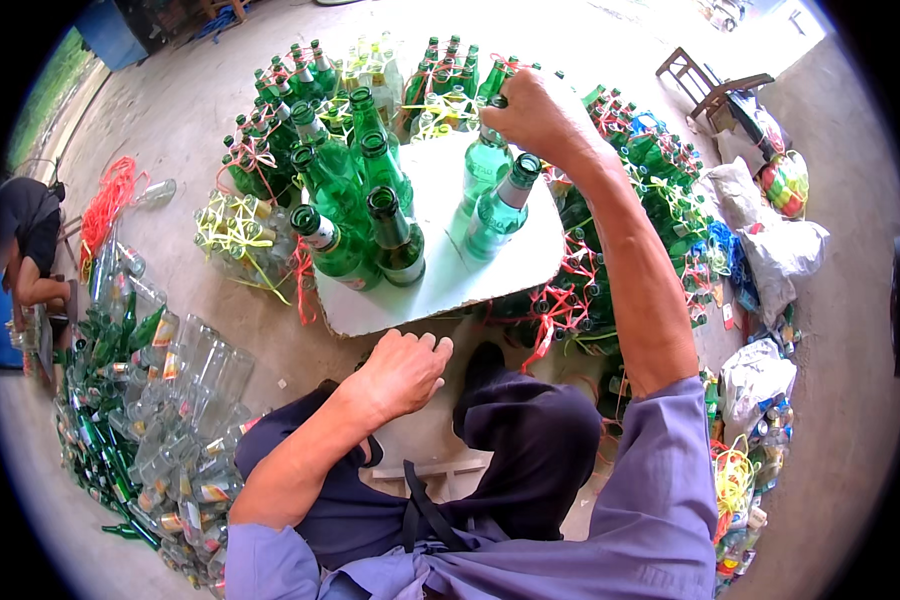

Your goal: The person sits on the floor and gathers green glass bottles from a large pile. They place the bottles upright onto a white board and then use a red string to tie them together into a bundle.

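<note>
My right hand is closed around the neck of a light green glass bottle, which stands on a white board. Just in front of it is a second light green bottle with a silvery neck label. On the board's left half several darker green bottles stand close together, among them a dark-necked green bottle and a green bottle with a pale neck label. Above my lap, short of the board's near edge, my left hand is loosely curled, with nothing visible in it.
Bundles of green bottles tied with red and yellow strips surround the board. Loose clear bottles pile up at left, below a heap of red strips. White sacks lie at right. Another person is at far left.
</note>
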A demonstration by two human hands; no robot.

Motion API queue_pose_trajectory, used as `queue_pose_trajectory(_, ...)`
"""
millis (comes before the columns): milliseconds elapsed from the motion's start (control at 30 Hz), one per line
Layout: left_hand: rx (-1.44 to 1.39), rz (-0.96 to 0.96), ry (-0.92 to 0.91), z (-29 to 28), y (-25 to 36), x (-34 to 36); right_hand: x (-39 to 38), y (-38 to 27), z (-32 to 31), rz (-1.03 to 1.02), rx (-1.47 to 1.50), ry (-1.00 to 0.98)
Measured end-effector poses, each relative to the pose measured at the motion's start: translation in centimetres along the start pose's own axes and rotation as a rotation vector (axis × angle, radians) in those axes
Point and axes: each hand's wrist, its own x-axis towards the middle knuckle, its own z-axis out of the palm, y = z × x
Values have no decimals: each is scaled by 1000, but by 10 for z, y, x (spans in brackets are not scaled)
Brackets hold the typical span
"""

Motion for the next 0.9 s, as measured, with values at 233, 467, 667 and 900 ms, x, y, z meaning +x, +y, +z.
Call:
queue_pose_trajectory(233,18,-10,-14,4,-1,9,25,-15,15,-111,42,64)
queue_pose_trajectory(467,-3,-7,-17,4,0,6,44,-32,30,-185,27,69)
queue_pose_trajectory(667,6,-5,-10,4,1,7,50,-38,34,-197,41,68)
queue_pose_trajectory(900,20,-9,-24,6,1,6,52,-41,41,-132,52,52)
